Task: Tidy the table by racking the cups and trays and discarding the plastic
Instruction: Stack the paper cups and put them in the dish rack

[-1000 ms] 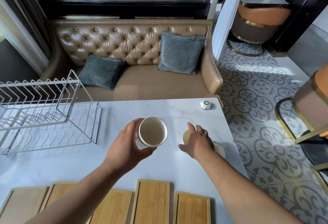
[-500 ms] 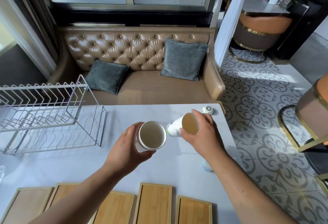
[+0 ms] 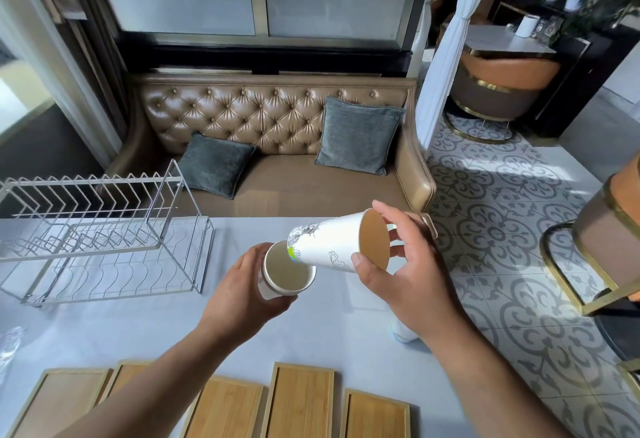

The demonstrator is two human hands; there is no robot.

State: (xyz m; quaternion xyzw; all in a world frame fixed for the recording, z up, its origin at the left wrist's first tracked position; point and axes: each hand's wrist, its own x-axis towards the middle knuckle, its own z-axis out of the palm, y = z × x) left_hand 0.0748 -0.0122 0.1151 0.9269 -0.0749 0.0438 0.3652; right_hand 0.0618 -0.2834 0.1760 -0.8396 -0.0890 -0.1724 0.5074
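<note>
Two hands each grip a cup: left hand (image 3: 242, 293) holds upright cup (image 3: 289, 273); right hand (image 3: 405, 274) tips printed cup (image 3: 329, 247) base-first into its mouth, right of rack (image 3: 104, 229).

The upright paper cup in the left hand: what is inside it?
The base of the tilted paper cup, held by the right hand, is entering the upright paper cup. Its visible interior looks empty; the bottom is partly covered.

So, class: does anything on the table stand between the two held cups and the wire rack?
Nothing visible: bare table separates the left hand's cup from the wire rack. The right hand's cup is nesting into it.
</note>
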